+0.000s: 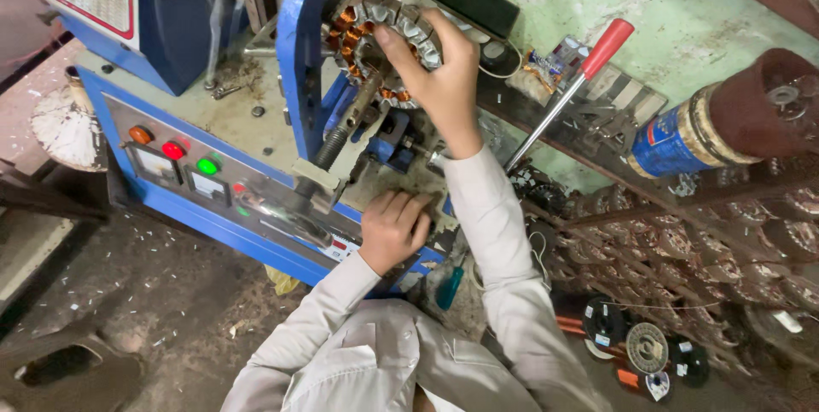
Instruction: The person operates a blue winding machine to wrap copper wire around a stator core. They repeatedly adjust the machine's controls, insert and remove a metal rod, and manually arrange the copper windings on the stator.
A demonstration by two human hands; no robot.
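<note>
My right hand (439,79) grips the stator (375,49), fingers clamped on its rim where it sits mounted on the blue machine (299,54). My left hand (394,229) rests below the stator at the machine's front edge, fingers curled together, right of the green light (207,165).

Blue machine frame (299,45), copper-wound stator (368,37)
</note>
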